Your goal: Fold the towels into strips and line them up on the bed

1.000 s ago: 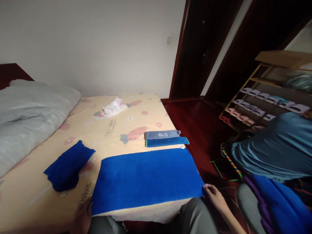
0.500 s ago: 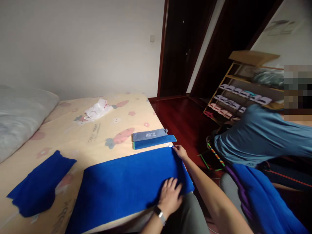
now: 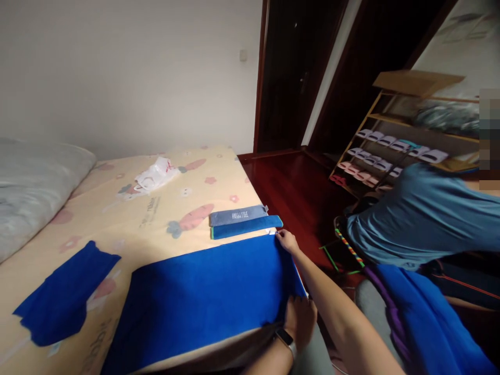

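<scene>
A blue towel (image 3: pixel 203 297) lies spread out along the near edge of the bed. My right hand (image 3: pixel 287 241) pinches its far right corner, beside a small white tag. At the near right corner, my left hand (image 3: pixel 301 317), with a watch on the wrist, has its fingers curled over the towel's edge; the fingertips are partly hidden. Just beyond the towel sit a folded grey cloth (image 3: pixel 239 214) with lettering and a folded dark blue cloth (image 3: pixel 246 227). Another blue cloth (image 3: pixel 64 299) lies crumpled to the left.
A white plastic bag (image 3: pixel 157 174) rests farther back on the patterned bed sheet (image 3: pixel 211 166). Grey bedding (image 3: pixel 35 192) is at the left. To the right, a person in a blue shirt (image 3: pixel 398 224) bends close by, with a shoe rack (image 3: pixel 385 117) behind.
My left hand has moved right, from lying flat on the towel to its near right corner, where the fingers have curled in. My right hand stays at the far corner.
</scene>
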{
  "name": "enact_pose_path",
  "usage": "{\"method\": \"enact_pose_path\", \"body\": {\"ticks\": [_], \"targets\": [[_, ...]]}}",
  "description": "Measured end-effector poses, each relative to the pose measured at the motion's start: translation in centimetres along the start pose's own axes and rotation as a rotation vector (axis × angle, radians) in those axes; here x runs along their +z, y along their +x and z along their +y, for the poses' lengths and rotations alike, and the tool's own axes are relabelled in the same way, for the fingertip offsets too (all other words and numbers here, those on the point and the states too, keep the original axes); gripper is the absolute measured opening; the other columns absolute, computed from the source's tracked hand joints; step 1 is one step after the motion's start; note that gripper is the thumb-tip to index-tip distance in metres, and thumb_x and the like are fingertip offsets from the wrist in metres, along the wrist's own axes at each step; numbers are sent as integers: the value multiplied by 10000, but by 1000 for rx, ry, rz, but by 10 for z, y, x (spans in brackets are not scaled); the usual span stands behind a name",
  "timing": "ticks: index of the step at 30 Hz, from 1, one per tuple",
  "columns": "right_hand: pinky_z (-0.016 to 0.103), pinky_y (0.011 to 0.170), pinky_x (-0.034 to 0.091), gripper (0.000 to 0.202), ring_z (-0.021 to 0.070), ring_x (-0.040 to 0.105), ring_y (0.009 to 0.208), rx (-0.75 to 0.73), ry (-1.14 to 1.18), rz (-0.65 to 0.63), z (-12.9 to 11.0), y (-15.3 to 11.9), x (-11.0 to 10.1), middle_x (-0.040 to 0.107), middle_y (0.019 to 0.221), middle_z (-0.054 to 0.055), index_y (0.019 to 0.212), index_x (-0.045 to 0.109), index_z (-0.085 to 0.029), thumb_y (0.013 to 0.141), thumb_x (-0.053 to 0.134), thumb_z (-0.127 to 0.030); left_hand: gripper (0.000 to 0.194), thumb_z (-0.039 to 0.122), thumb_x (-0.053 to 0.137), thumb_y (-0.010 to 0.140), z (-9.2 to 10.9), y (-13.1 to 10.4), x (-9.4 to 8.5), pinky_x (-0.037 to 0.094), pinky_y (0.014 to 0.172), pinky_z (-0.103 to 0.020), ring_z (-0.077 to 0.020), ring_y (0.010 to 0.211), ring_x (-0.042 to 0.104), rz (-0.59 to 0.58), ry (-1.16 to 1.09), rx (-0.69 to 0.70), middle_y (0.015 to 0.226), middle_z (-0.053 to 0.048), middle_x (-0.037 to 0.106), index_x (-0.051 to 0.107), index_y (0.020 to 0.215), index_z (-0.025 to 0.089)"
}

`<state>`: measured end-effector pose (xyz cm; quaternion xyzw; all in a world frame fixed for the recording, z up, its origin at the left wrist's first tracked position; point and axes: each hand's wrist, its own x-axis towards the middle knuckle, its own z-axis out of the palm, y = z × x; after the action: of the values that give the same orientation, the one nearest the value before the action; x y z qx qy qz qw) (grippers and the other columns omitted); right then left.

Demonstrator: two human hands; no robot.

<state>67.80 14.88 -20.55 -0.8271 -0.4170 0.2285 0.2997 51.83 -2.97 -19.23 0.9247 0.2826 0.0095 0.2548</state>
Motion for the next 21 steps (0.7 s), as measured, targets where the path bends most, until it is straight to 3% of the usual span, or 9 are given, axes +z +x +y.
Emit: {"method": "enact_pose_path", "body": {"ticks": [5, 9, 11, 13, 16, 18, 21], "targets": [[320, 789, 509, 240, 267, 704, 903, -5, 0, 4, -13, 0, -7, 742, 911, 114, 901, 708, -179, 896, 552, -362, 349, 165, 442, 921, 1, -28, -14, 513, 782, -436, -291, 901, 699, 64, -150, -137, 962, -179, 725, 630, 1214, 184], [276, 710, 511, 204, 220, 703, 789, -44, 25, -39, -39, -3, -6, 734, 851, 101, 928, 694, -170, 883, 545, -301, 451, 272, 463, 945, -14, -63, -27, 506, 822, -377, -272, 972, 699, 192, -370, -439, 1017, -173, 738, 472, 1393, 218], [249, 615, 503, 222, 176, 674, 640, -91, 49, -106, -59, -8, 2, 721, 771, 62, 991, 685, -168, 889, 516, -269, 413, 348, 470, 956, -28, -85, -34, 508, 808, -351, -254, 950, 703, 269, -449, -565, 983, -151, 746, 493, 1352, 232], [231, 542, 491, 259, 148, 632, 535, -165, 77, -195, -84, -15, 14, 701, 695, 21, 1032, 679, -165, 909, 467, -249, 321, 448, 438, 968, -47, -111, -40, 509, 723, -322, -237, 812, 710, 354, -533, -619, 841, -116, 742, 583, 1166, 241], [221, 564, 513, 272, 138, 655, 558, -312, 104, -339, -129, -29, 41, 711, 686, 1, 1009, 698, -164, 915, 447, -208, 406, 606, 386, 953, -82, -157, -48, 489, 609, -285, -214, 659, 689, 525, -690, -619, 695, -74, 698, 584, 923, 252], [226, 642, 535, 243, 146, 696, 651, -426, 99, -429, -162, -41, 66, 739, 743, -1, 1004, 718, -175, 876, 512, -165, 443, 648, 376, 942, -107, -191, -54, 500, 633, -272, -205, 684, 696, 626, -724, -636, 702, -62, 695, 559, 835, 260], [250, 779, 535, 268, 174, 719, 816, -609, 65, -535, -214, -65, 111, 766, 860, -3, 1022, 738, -206, 803, 616, -111, 450, 652, 398, 933, -145, -245, -68, 517, 722, -299, -223, 775, 699, 744, -562, -733, 765, -60, 710, 592, 802, 267]]}}
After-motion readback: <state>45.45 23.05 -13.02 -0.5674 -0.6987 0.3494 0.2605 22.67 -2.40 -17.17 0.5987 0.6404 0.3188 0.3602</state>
